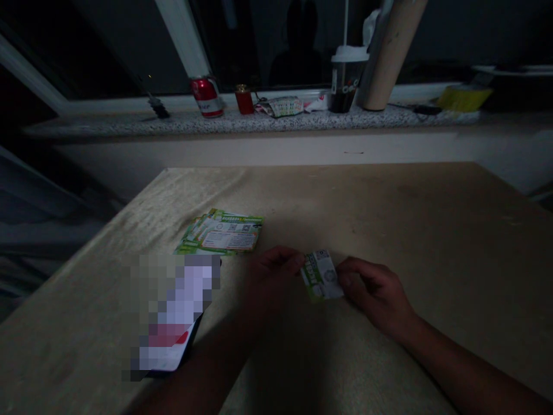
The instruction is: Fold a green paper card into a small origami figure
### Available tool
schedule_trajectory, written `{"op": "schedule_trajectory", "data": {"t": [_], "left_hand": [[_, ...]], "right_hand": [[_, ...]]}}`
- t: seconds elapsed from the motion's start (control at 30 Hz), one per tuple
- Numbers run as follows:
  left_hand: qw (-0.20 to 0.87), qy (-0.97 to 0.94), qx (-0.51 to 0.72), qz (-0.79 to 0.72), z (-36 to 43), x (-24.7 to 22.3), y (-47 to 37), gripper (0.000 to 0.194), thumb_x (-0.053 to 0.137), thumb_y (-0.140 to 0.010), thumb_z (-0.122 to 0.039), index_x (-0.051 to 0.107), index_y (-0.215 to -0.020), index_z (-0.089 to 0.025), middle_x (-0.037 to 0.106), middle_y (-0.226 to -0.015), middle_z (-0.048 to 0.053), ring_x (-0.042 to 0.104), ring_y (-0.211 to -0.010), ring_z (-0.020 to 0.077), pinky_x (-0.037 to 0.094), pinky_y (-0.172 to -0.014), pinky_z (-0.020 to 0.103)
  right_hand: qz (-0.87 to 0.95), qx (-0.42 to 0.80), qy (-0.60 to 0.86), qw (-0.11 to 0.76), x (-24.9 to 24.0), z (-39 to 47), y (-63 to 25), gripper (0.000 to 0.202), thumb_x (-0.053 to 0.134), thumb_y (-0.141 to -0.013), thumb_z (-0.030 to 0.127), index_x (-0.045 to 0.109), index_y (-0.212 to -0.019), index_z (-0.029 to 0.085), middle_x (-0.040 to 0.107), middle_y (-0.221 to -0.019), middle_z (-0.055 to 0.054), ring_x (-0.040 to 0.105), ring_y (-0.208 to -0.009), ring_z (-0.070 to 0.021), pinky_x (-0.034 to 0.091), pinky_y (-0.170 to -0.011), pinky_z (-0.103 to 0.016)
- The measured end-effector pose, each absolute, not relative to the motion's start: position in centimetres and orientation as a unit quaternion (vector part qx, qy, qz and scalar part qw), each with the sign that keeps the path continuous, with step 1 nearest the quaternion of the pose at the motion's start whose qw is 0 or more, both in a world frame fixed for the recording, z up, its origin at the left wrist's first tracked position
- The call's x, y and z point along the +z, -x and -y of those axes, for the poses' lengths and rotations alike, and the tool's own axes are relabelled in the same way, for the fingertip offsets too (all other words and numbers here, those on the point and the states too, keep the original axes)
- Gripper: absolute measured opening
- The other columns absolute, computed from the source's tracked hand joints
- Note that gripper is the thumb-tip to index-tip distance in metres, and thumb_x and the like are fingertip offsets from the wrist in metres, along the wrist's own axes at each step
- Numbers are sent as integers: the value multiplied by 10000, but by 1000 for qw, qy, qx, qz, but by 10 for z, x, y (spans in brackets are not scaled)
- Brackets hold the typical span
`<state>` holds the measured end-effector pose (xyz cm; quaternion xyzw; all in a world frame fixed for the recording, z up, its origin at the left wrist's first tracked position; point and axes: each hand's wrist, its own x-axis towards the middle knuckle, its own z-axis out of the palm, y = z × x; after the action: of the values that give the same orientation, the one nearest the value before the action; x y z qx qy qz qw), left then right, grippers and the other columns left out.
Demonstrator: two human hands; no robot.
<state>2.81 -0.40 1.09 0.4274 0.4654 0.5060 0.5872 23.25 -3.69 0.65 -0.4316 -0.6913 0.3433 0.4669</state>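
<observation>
Left hand [271, 275]: centre of frame, fingers curled in, thumb and fingertips closed on the left edge of a green-and-white printed card [325, 275]. Right hand [382, 290]: just right of centre, loosely curled, small gap behind the fingertips, thumb and forefinger closed on the card's right edge. Grip force: can't tell. Card sits between the two hands, just below frame centre, tilted, small code square near its top edge. Can't tell if its underside touches the tabletop [432, 230].

Left of centre: fanned stack of similar green-and-white cards [231, 235], lying flat on the table, top one showing code squares and a text box. Left hand near the stack's lower right, apart from it. Lower left: smartphone [184, 346], screen lit, mostly pixelated, lying at a slant beside the left forearm.

Top of frame, granite windowsill [168, 125], left to right: red drinks can [207, 98], small red container with gold-coloured cap [244, 101], crumpled wrapper [281, 107], lidded cup with straw [344, 80] and dark contents, leaning cardboard tube [391, 57], yellow object [464, 98], too dim to identify. Dark window panes [250, 40] behind.
</observation>
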Motion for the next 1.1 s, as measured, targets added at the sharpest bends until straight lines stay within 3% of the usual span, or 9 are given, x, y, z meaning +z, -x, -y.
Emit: {"op": "schedule_trajectory", "data": {"t": [0.2, 0.6, 0.73, 0.87, 0.9, 1.03, 1.1], "left_hand": [[579, -518, 454, -435, 13, 12, -31, 103, 757, -791, -266, 725, -751, -177, 664, -696, -9, 595, -662, 128, 474, -641, 240], [417, -693, 458, -368, 18, 18, -26, 53, 697, -847, -252, 695, -870, -204, 662, -782, 24, 617, -743, 175, 489, -716, 293], [366, -721, 468, -357, 21, 18, -25, 173, 748, -801, -244, 683, -959, -217, 667, -845, 30, 625, -783, 188, 495, -746, 312], [325, -730, 475, -368, 22, 21, -26, 493, 786, -771, -190, 601, -1225, -243, 703, -916, 22, 653, -844, 191, 507, -841, 337], [312, -741, 472, -362, 22, 23, -27, 489, 786, -772, -180, 602, -1221, -241, 708, -922, 24, 657, -856, 194, 509, -846, 340], [284, -794, 454, -289, 19, 29, -29, 153, 738, -821, -157, 675, -951, -207, 712, -877, 51, 660, -836, 201, 519, -798, 344], [300, -793, 460, -264, 18, 30, -29, 108, 720, -838, -135, 682, -916, -200, 704, -857, 54, 663, -843, 197, 525, -791, 333]], "right_hand": [[671, 310, 420, 527, 2, 40, -233, 64, 652, -925, 176, 696, -891, 206, 695, -768, -19, 651, -649, -137, 508, -549, -241], [701, 232, 380, 557, 16, 40, -231, 152, 664, -884, 76, 720, -929, 210, 698, -806, -45, 674, -717, -174, 550, -621, -302], [709, 206, 386, 554, 16, 41, -232, 164, 669, -885, 67, 728, -933, 212, 688, -835, -46, 672, -743, -172, 546, -623, -293], [727, 204, 369, 543, 15, 43, -232, 191, 648, -892, 54, 729, -966, 210, 678, -859, -54, 666, -758, -180, 536, -623, -308], [732, 206, 361, 540, 16, 43, -232, 202, 644, -891, 48, 728, -978, 209, 675, -865, -54, 663, -761, -182, 536, -628, -313], [751, 220, 333, 526, 15, 44, -232, 233, 642, -885, 34, 726, -1020, 205, 669, -881, -60, 650, -774, -192, 537, -649, -338], [755, 229, 324, 522, 15, 44, -232, 242, 646, -885, 35, 725, -1036, 208, 671, -886, -64, 649, -790, -201, 539, -660, -351]]}}
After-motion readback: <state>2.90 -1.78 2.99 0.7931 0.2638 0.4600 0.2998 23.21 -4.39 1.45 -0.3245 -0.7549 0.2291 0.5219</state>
